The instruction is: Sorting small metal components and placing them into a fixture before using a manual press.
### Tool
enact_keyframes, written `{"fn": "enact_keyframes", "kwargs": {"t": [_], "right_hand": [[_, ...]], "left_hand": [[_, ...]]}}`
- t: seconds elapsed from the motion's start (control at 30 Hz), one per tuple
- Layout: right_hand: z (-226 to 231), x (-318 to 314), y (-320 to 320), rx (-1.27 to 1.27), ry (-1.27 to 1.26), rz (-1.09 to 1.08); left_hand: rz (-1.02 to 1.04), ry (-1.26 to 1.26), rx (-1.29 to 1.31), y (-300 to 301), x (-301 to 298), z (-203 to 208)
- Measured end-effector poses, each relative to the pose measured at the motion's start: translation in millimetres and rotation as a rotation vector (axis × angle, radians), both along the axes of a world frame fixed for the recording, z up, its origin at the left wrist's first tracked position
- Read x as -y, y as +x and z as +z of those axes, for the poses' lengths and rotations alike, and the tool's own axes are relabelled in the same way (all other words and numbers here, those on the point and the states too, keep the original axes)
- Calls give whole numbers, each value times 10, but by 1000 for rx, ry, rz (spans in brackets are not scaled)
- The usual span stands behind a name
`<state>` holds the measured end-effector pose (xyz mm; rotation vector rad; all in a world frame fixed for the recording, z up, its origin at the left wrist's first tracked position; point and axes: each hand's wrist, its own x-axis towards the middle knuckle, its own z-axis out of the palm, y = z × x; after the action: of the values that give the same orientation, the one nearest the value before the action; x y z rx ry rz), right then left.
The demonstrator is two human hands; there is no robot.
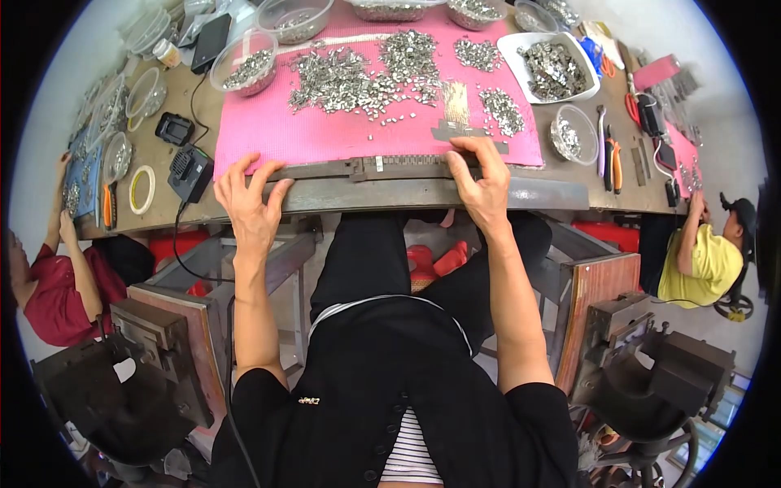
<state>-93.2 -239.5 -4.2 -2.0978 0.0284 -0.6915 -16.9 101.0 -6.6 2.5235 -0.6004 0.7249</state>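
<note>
A long dark metal bar [317, 172], like a slotted jig, lies along the table's front edge with a row of small metal pieces [411, 162] in its right half. My left hand [250, 199] grips its left end, thumb in front and fingers spread behind on the pink mat [252, 122]. At the right end, my right hand [484, 183] has thumb and index finger closed about the bar; the exact contact is partly hidden. Just beyond those fingertips lie flat grey metal strips [455, 132] and a bundle of thin brass-coloured pins [455, 102].
Loose small metal parts [346, 77] are heaped on the mat, among clear tubs [244, 65] and a white tray [529, 45]. Pliers [616, 167] lie right; a black charger [191, 172] sits left. Bench vises [150, 342] flank me. Other people work at left [69, 297] and right [704, 264].
</note>
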Motion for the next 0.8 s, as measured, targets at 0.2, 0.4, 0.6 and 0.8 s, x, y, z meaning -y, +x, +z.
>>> {"fn": "enact_keyframes", "kwargs": {"t": [0.2, 0.4, 0.6, 0.8], "right_hand": [[-36, 18, -60, 104, -24, -127], [-70, 13, -65, 107, -82, -242], [-90, 4, -257, 71, -235, -262], [-59, 58, -343, 2, 252, -162]], "left_hand": [[-242, -321, -81, -272, 63, 507], [-662, -272, -131, -172, 1367, 509], [-455, -110, -79, -130, 1541, 54], [-361, -79, -2, -248, 1551, -41]]}}
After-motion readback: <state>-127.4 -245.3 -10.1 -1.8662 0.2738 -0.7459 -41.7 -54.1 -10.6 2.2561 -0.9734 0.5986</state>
